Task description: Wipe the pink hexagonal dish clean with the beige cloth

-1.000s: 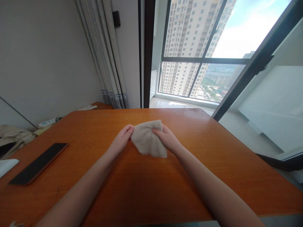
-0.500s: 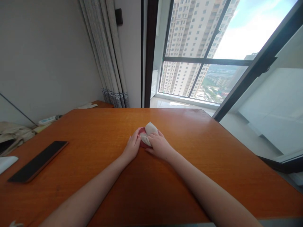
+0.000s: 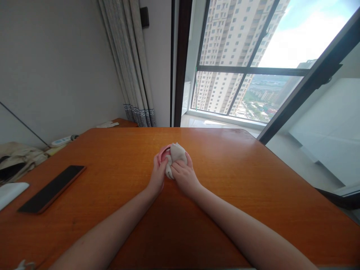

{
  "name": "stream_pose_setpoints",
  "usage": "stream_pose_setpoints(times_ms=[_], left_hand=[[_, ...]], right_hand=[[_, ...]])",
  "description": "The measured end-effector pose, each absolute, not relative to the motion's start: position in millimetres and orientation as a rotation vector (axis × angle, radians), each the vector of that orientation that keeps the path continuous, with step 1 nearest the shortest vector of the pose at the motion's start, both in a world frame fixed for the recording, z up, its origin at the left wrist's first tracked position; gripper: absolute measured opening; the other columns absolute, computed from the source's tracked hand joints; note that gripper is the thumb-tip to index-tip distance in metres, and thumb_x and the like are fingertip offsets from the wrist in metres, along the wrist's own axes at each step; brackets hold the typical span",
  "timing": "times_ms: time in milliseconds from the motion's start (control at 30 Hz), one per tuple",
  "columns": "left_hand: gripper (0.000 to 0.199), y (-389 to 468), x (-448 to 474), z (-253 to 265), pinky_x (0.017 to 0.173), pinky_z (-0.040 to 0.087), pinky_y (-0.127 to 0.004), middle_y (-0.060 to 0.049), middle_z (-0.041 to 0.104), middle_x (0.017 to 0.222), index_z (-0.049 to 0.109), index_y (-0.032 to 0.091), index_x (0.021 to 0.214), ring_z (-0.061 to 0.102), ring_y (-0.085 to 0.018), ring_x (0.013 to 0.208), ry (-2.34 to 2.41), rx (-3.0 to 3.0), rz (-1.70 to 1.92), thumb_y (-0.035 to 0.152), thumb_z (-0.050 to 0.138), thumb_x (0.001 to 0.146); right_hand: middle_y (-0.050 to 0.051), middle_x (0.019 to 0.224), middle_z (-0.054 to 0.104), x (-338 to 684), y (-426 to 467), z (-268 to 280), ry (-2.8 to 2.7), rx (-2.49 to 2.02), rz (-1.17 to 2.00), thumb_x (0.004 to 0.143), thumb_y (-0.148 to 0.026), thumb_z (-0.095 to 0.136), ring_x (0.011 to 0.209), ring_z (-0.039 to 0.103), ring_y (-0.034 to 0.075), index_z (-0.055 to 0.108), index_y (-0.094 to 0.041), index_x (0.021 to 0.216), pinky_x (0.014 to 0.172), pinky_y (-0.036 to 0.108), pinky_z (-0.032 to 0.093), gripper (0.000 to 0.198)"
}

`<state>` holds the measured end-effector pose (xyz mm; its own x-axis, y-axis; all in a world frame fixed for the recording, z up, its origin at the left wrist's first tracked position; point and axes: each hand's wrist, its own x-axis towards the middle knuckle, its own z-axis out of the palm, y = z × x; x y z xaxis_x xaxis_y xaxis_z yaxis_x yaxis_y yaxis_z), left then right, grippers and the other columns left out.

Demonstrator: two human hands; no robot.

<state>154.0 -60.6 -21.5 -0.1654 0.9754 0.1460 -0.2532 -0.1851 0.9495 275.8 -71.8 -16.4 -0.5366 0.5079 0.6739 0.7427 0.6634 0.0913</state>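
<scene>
At the middle of the wooden table, my left hand point(image 3: 158, 173) grips a small round pink bowl point(image 3: 162, 152) by its left side, thumb on the near rim. The bowl is tilted, its opening partly facing me. A crumpled white cloth point(image 3: 177, 151) covers its right side and hangs over the near edge. My right hand point(image 3: 184, 174) is closed on this cloth, fingers pressing it against the bowl. The cloth and my fingers hide much of the bowl's inside and right wall.
On the left of the wooden table point(image 3: 225, 161) lies a long black-topped slab point(image 3: 53, 189), with a white object point(image 3: 11, 193) beside it. Past the left edge are a power strip point(image 3: 61, 141) and crumpled fabric point(image 3: 21, 157). A grey curtain point(image 3: 131, 67) hangs behind, left of the window.
The pink bowl has been lifted and tipped towards me, and the cloth has spread over its right side and near rim. The camera view has shifted slightly to the left.
</scene>
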Motion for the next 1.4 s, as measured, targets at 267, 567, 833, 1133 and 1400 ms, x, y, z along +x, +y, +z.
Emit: stream_pose_setpoints(times_ms=[267, 567, 833, 1133, 1400], left_hand=[[0.041, -51, 123, -8, 0.100, 0.036, -0.036, -0.006, 0.056, 0.115, 0.048, 0.019, 0.113, 0.052, -0.020, 0.109, 1.211, 1.646, 1.326, 0.028, 0.058, 0.075], [0.044, -60, 136, -16, 0.100, 0.037, -0.037, -0.007, 0.054, 0.117, 0.044, 0.018, 0.117, 0.052, -0.021, 0.111, 1.278, 1.437, 1.478, 0.025, 0.055, 0.075], [0.054, -61, 124, 0, 0.103, 0.035, -0.038, -0.007, 0.051, 0.125, 0.042, 0.021, 0.122, 0.047, -0.023, 0.119, 1.289, 1.626, 1.407, 0.027, 0.060, 0.072], [0.034, -52, 123, -8, 0.094, 0.043, -0.039, -0.006, 0.061, 0.104, 0.055, 0.018, 0.107, 0.056, -0.022, 0.101, 1.303, 1.442, 1.465, 0.033, 0.055, 0.077], [0.069, -61, 129, -11, 0.107, 0.030, -0.040, -0.012, 0.042, 0.138, 0.035, 0.019, 0.132, 0.042, -0.025, 0.127, 1.327, 1.580, 1.391, 0.034, 0.064, 0.071]], right_hand=[[0.000, 0.080, 0.060, 304, -50, -17, -2.448, -0.871, -0.482, 0.092, -0.021, 0.046, 0.090, 0.048, 0.016, 0.061, -0.021, 0.083, 0.098, 0.040, 0.027, 0.018], [0.002, 0.079, 0.061, 293, -59, -16, -2.426, -0.880, -0.381, 0.091, -0.019, 0.048, 0.083, 0.046, 0.016, 0.063, -0.020, 0.081, 0.073, 0.032, 0.031, 0.017], [0.004, 0.082, 0.060, 292, -58, -19, -2.463, -0.879, -0.376, 0.089, -0.017, 0.050, 0.082, 0.046, 0.017, 0.063, -0.018, 0.087, 0.067, 0.030, 0.034, 0.013], [0.003, 0.088, 0.060, 294, -61, -8, -2.543, -0.805, -0.350, 0.091, -0.019, 0.048, 0.087, 0.047, 0.017, 0.060, -0.018, 0.088, 0.073, 0.031, 0.035, 0.013], [0.004, 0.080, 0.060, 300, -54, -20, -2.545, -0.844, -0.429, 0.090, -0.017, 0.049, 0.085, 0.046, 0.018, 0.062, -0.018, 0.083, 0.075, 0.032, 0.034, 0.015]])
